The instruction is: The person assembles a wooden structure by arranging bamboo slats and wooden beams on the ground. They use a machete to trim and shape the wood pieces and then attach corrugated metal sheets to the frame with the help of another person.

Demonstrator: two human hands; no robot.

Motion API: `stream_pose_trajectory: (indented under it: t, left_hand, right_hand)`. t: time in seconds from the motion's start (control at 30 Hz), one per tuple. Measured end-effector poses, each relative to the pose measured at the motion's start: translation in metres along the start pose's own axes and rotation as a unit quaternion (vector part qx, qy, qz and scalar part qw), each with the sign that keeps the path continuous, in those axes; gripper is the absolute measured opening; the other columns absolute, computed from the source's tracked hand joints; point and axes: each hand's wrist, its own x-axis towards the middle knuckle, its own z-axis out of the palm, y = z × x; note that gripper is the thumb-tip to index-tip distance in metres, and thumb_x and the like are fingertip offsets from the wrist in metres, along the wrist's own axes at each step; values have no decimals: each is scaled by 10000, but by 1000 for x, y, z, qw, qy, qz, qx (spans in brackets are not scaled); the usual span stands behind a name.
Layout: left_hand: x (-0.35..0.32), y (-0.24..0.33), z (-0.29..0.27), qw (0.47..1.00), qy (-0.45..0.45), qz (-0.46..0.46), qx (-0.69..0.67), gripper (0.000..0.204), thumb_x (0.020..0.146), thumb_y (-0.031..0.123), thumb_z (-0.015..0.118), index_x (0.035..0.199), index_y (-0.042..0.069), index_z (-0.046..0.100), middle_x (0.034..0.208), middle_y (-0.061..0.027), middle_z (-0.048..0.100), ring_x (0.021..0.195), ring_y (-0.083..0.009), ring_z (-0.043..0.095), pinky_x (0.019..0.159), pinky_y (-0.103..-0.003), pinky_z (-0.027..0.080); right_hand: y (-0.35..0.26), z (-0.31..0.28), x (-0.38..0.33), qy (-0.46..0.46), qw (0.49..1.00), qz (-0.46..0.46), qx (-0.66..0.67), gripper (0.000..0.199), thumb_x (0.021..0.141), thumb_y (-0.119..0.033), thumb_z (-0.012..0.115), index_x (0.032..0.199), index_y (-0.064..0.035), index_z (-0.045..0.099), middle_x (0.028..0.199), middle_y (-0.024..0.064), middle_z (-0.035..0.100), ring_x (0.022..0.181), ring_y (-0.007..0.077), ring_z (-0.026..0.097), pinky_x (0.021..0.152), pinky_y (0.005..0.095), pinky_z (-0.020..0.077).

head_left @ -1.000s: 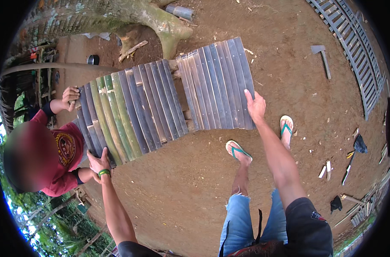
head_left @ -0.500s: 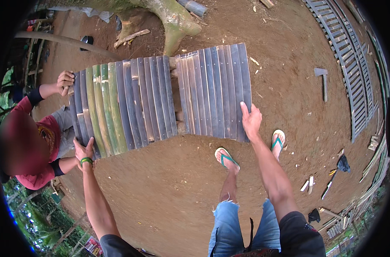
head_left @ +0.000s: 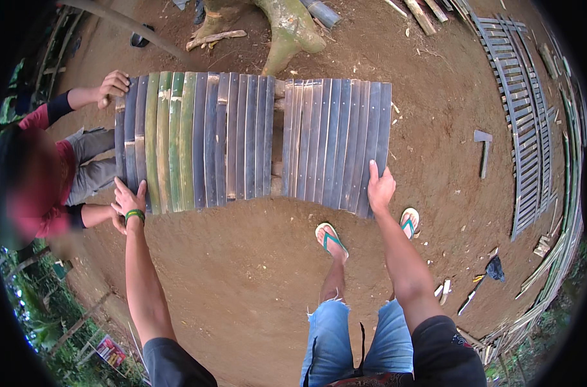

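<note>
A slatted bamboo panel [head_left: 242, 138] spans the space before me, its dark and green strips nailed side by side in two sections with a gap between them. My left hand [head_left: 129, 198] grips its near edge at the left corner, fingers on top. At the other end my right hand [head_left: 380, 188] clasps the right edge low down, thumb over the last slat and the other fingers partly hidden. A co-worker's hand [head_left: 114, 88] holds the far left corner. Their other hand [head_left: 118, 219] is close to my left wrist, partly covered by it.
Tree roots [head_left: 287, 35] rise behind the panel. On the dirt at right lie a hatchet [head_left: 483, 153] and a long slatted frame [head_left: 522, 122]. A tool with a black plastic bag [head_left: 493, 269] is nearer, beside bamboo poles [head_left: 564, 238]. The co-worker [head_left: 80, 164] stands left.
The panel has turned slightly, its right end coming nearer and its left end going farther. Both my hands keep their hold, and the co-worker still holds the left end.
</note>
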Motion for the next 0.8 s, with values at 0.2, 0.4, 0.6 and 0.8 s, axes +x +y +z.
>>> stream_pose_trajectory:
  t: [0.2, 0.4, 0.6, 0.8]
  left_hand:
    - [-4, 5, -4, 999, -3, -31, 8, 1046, 840, 651, 615, 1591, 233, 20, 1580, -179, 273, 1483, -347, 215, 1137, -691, 134]
    - [-81, 90, 23, 963, 257, 73, 27, 916, 889, 647, 548, 1587, 239, 118, 1631, -201, 85, 1506, -387, 78, 1172, -653, 118]
    - [-329, 326, 73, 877, -180, 207, -394, 737, 981, 529, 465, 1579, 185, 208, 1624, -162, 196, 1501, -393, 117, 1220, -507, 111]
    - [-405, 443, 82, 884, -214, 116, -400, 786, 972, 694, 240, 1595, 230, 118, 1660, -124, 9, 1520, -368, -3, 1164, -636, -21]
  right_hand:
    - [3, 11, 4, -6, 996, -5, -86, 521, 950, -487, 571, 893, 28, 622, 859, 299, 675, 858, 490, 645, 803, 554, 489]
    - [15, 9, 4, -38, 995, 4, -88, 513, 972, -487, 516, 980, 21, 584, 933, 307, 665, 924, 481, 635, 831, 558, 477]
    - [16, -12, 11, -131, 987, 41, 87, 560, 1000, -514, 440, 1236, -14, 529, 1264, 241, 552, 1192, 416, 518, 992, 511, 416]
    - [112, -77, -9, -158, 915, 50, 367, 650, 1001, -490, 481, 1459, -39, 386, 1500, 205, 327, 1412, 365, 314, 1162, 461, 267]
